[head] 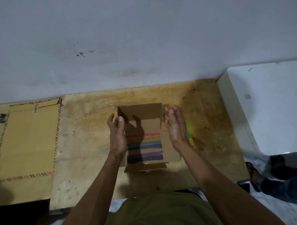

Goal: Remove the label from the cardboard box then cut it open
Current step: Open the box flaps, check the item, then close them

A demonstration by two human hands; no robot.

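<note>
Fingers (119, 120) of the left hand (117, 135) and of the right hand (176, 126) are loosely spread, palms facing each other, holding nothing. Between them lies the cardboard box (145, 139), opened out flat with coloured stripes, on the wooden surface (87, 131). A green-handled tool (189, 132) lies just beside the right hand.

Left hand (117, 132): raised, palm turned inward, fingers loosely curved, holding nothing.
Right hand (176, 126): raised opposite, palm facing the left, fingers relaxed.
Forearms: bare, extended forward.
</note>
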